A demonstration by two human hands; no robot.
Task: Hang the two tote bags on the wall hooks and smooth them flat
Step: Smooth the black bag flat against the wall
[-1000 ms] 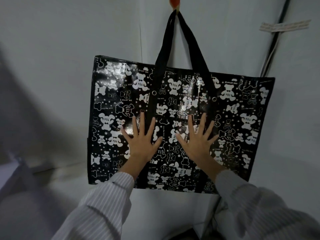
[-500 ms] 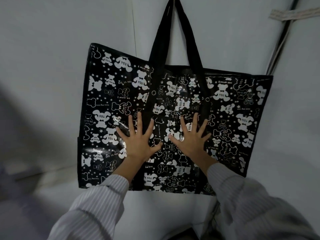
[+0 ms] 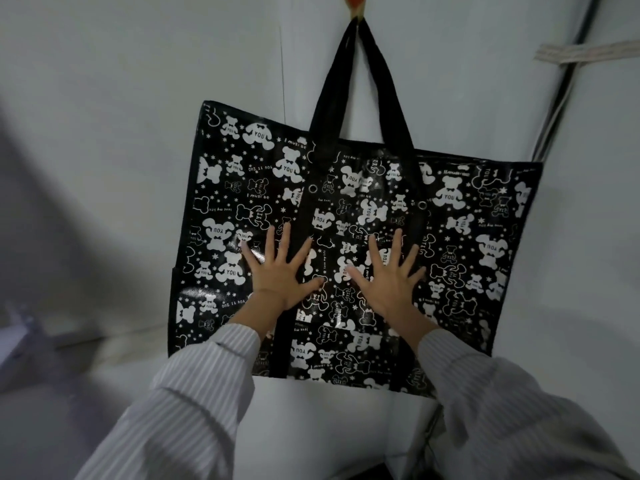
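Glossy black tote bag (image 3: 467, 209), printed with white teddy bears and stars, is hung by its two black webbing handles (image 3: 389, 95) from an orange-red wall hook (image 3: 356, 2) at the top edge of the view. It is laid against the pale grey wall (image 3: 138, 98). The left hand (image 3: 280, 277) is pressed flat on the bag's lower middle, over the left vertical strap, with the fingers straight and spread wide. The right hand (image 3: 388, 284) is pressed flat just beside it, fingers likewise fanned apart, and the two thumbs are kept apart. Both wrists are covered by white pinstriped sleeves (image 3: 194, 393). A dark cable (image 3: 562, 95) is run down the wall at the right, crossed by a pale tape strip (image 3: 588, 51).
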